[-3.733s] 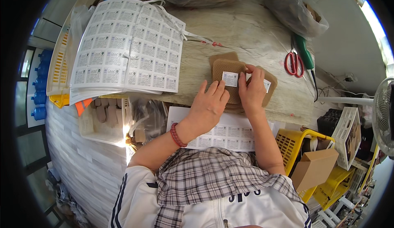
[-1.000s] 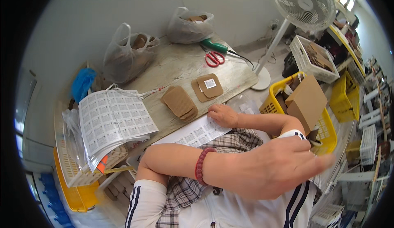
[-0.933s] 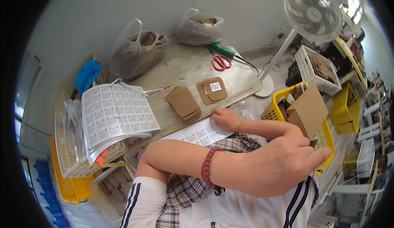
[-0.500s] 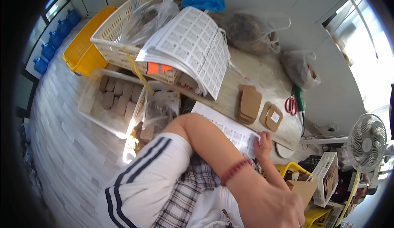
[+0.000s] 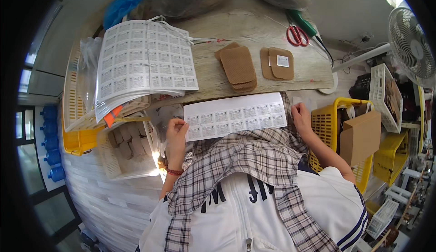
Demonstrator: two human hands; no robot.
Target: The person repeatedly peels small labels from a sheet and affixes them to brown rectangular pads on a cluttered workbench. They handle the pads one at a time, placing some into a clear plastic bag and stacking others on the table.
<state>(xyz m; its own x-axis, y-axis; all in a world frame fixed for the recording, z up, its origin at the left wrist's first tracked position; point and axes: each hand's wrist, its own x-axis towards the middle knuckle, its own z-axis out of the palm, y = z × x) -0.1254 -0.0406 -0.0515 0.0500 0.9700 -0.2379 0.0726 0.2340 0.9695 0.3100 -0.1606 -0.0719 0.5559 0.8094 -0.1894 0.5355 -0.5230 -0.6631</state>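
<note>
A white sheet of labels, printed in rows, lies across my lap at the table's front edge, over plaid cloth. My left hand pinches its left edge between thumb and fingers. Just beyond the sheet's right edge is my right hand, fingers curled together; whether anything small is in them is hidden. On the table, brown textured pads form a stack. To its right, two more pads overlap, the upper pad bearing a small white label.
A thick pile of label sheets rests on a cream basket at left. Red-handled scissors lie by a green-handled tool. At right stand a yellow basket with a cardboard box, and a fan.
My view has swung right and levelled. My left arm, earlier reaching across to the right, is back at the sheet's left edge. My right hand has come off the sheet's right end.
</note>
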